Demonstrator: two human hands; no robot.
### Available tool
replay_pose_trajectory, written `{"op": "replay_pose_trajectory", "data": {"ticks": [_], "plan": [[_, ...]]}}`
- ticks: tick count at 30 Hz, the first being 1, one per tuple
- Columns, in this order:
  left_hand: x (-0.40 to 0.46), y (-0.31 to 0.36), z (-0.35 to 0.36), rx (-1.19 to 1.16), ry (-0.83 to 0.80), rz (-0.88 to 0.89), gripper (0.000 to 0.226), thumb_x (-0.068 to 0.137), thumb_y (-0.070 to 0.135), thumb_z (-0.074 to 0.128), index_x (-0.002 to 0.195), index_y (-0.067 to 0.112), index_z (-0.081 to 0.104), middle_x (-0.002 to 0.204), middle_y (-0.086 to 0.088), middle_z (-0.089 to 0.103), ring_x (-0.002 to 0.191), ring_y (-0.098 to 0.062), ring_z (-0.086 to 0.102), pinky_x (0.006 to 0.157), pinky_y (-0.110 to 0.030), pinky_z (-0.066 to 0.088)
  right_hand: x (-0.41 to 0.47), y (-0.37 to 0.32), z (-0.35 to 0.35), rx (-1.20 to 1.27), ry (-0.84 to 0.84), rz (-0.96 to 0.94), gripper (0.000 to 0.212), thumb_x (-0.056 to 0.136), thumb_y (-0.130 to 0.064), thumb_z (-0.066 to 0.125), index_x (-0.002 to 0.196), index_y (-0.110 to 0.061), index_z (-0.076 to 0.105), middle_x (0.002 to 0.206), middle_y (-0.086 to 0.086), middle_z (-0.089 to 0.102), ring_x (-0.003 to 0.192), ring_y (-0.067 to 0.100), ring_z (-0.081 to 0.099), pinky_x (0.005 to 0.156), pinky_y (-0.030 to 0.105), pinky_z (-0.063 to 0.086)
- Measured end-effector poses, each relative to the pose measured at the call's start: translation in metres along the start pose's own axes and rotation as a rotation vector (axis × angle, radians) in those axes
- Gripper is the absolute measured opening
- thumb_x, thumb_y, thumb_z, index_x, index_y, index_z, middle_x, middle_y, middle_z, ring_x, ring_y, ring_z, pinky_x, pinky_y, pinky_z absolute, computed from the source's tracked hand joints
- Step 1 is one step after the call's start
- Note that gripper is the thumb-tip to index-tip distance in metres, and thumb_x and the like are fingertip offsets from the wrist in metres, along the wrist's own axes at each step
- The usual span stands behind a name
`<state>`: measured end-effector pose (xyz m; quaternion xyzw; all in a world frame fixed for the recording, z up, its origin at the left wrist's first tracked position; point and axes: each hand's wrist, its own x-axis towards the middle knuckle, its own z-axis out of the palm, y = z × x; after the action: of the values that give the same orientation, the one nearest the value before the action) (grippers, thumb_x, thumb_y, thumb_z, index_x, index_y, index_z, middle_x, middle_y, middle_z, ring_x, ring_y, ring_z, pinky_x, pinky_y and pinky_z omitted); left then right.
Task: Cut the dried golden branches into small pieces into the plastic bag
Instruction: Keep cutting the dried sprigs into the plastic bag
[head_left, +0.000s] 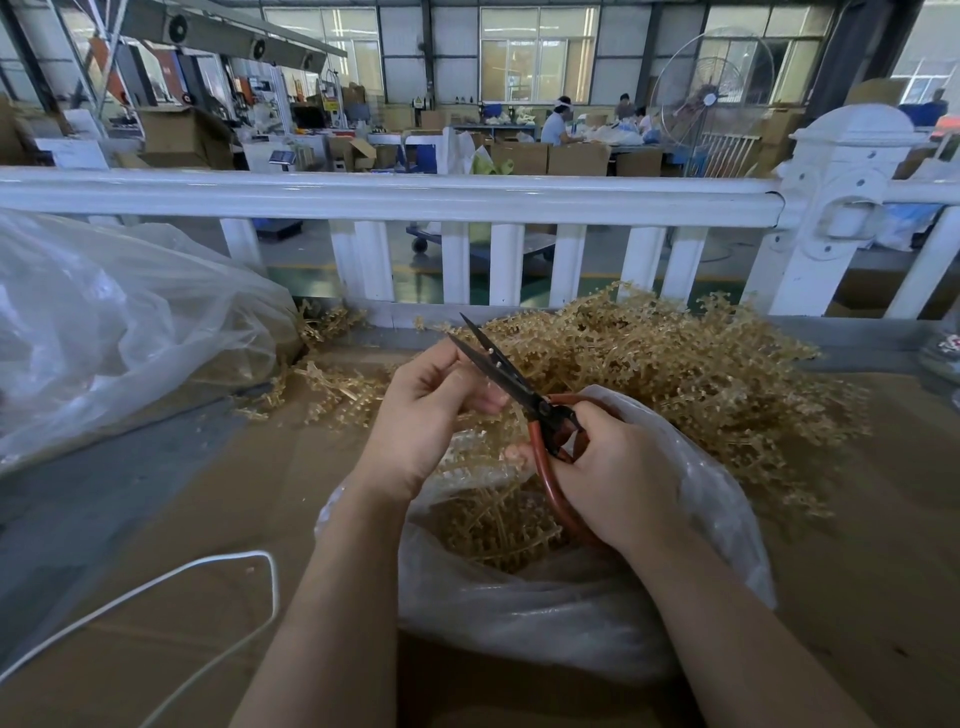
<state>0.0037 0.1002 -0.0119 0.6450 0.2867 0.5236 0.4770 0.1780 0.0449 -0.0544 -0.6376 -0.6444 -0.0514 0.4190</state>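
A: Edges and clearance?
B: White railing (395, 200) runs along far side of table (218, 499). Big clear bag (119, 332) fills left corner. White cord (156, 587) loops across near left. Bare cardboard btwn cord and work.

A: Grip?
B: Right hand (618, 483) clenched round red handles of scissors (511, 384), blades parted, tips pointing up-left. Left hand (431, 421) curled beside blades, fingertips pinched; what it holds too small to tell.

A: Materials?
B: Dried golden branches (691, 374): thin, knobbly, heaped behind hands, touching railing base. Loose sprigs (332, 389) left of hands. Plastic bag (571, 613), thin, crinkled, translucent, open directly under hands, cut pieces (493, 525) inside.

A: Room?
B: Workshop w/ cartons, standing fan (714, 98), seated workers (558, 124) at rear.
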Motion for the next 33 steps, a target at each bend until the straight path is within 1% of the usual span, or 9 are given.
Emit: {"op": "replay_pose_trajectory", "data": {"ticks": [3, 6, 9, 14, 16, 20, 24, 28, 33], "plan": [[0.0002, 0.0004, 0.0006, -0.005, 0.005, -0.007, 0.024, 0.101, 0.001, 0.048, 0.093, 0.007, 0.070, 0.075, -0.007, 0.073, 0.069, -0.018, 0.069, 0.071, -0.027, 0.058, 0.0000, 0.0003, 0.0004, 0.019, -0.011, 0.003, 0.050, 0.078, -0.070, 0.052, 0.085, -0.023, 0.068, 0.066, -0.013, 0.066, 0.058, 0.003, 0.061, 0.051, 0.019, 0.050], [-0.0004, 0.0012, -0.0001, -0.006, -0.005, -0.014, 0.025, 0.100, 0.001, 0.047, 0.093, 0.008, 0.070, 0.074, -0.006, 0.073, 0.069, -0.018, 0.069, 0.071, -0.026, 0.058, -0.0002, -0.0002, -0.0006, 0.035, -0.007, -0.009, 0.048, 0.078, -0.069, 0.052, 0.084, -0.024, 0.067, 0.067, -0.014, 0.066, 0.059, 0.002, 0.062, 0.051, 0.012, 0.046], [-0.0014, 0.0019, -0.0019, 0.006, -0.023, -0.016, 0.027, 0.100, -0.001, 0.046, 0.093, 0.009, 0.070, 0.073, -0.005, 0.072, 0.069, -0.017, 0.069, 0.070, -0.024, 0.056, -0.0005, -0.0009, -0.0018, 0.042, -0.010, -0.016, 0.051, 0.078, -0.072, 0.050, 0.085, -0.025, 0.066, 0.065, -0.015, 0.064, 0.057, 0.000, 0.060, 0.050, 0.012, 0.047], [-0.0009, 0.0012, -0.0033, 0.020, -0.037, 0.000, 0.028, 0.097, -0.007, 0.045, 0.092, 0.007, 0.069, 0.072, -0.006, 0.072, 0.069, -0.019, 0.068, 0.071, -0.028, 0.058, 0.0001, -0.0016, 0.0004, 0.067, 0.002, -0.025, 0.050, 0.073, -0.079, 0.048, 0.083, -0.032, 0.060, 0.060, -0.022, 0.056, 0.056, -0.005, 0.057, 0.050, 0.010, 0.045], [-0.0008, 0.0006, -0.0038, 0.031, -0.035, 0.003, 0.029, 0.097, -0.008, 0.044, 0.092, 0.005, 0.069, 0.072, -0.007, 0.071, 0.068, -0.019, 0.067, 0.071, -0.028, 0.058, 0.0000, -0.0014, 0.0017, 0.069, 0.020, -0.036, 0.042, 0.076, -0.075, 0.049, 0.081, -0.034, 0.058, 0.056, -0.025, 0.051, 0.059, -0.007, 0.058, 0.049, 0.009, 0.044], [-0.0008, -0.0005, -0.0023, 0.067, -0.020, 0.014, 0.024, 0.097, -0.007, 0.046, 0.095, 0.000, 0.069, 0.079, -0.021, 0.069, 0.068, -0.019, 0.065, 0.072, -0.032, 0.057, -0.0006, 0.0024, 0.0043, 0.097, -0.018, -0.037, 0.023, 0.082, -0.065, 0.055, 0.083, -0.042, 0.052, 0.059, -0.026, 0.056, 0.071, -0.012, 0.059, 0.050, 0.007, 0.043], [-0.0008, -0.0010, -0.0010, 0.066, -0.019, 0.013, 0.022, 0.097, -0.007, 0.046, 0.098, -0.005, 0.067, 0.084, -0.024, 0.069, 0.069, -0.017, 0.064, 0.073, -0.032, 0.057, 0.0000, 0.0019, 0.0047, 0.116, -0.024, -0.025, 0.029, 0.082, -0.068, 0.050, 0.082, -0.040, 0.055, 0.062, -0.021, 0.060, 0.073, -0.009, 0.060, 0.055, 0.008, 0.047], [-0.0002, -0.0030, -0.0020, 0.065, -0.018, 0.004, 0.022, 0.098, -0.005, 0.045, 0.099, -0.004, 0.067, 0.087, -0.026, 0.068, 0.071, -0.019, 0.065, 0.076, -0.037, 0.057, -0.0003, -0.0004, 0.0030, 0.135, -0.038, -0.024, 0.029, 0.081, -0.070, 0.044, 0.077, -0.042, 0.050, 0.060, -0.018, 0.060, 0.069, -0.005, 0.061, 0.054, 0.015, 0.050], [0.0012, -0.0031, -0.0019, 0.073, -0.022, 0.021, 0.024, 0.098, -0.005, 0.045, 0.097, -0.001, 0.068, 0.084, -0.024, 0.068, 0.070, -0.018, 0.064, 0.075, -0.036, 0.057, 0.0012, -0.0011, 0.0030, 0.116, -0.030, -0.023, 0.047, 0.079, -0.072, 0.039, 0.076, -0.030, 0.058, 0.059, -0.014, 0.060, 0.059, 0.001, 0.060, 0.049, 0.020, 0.049]]}}
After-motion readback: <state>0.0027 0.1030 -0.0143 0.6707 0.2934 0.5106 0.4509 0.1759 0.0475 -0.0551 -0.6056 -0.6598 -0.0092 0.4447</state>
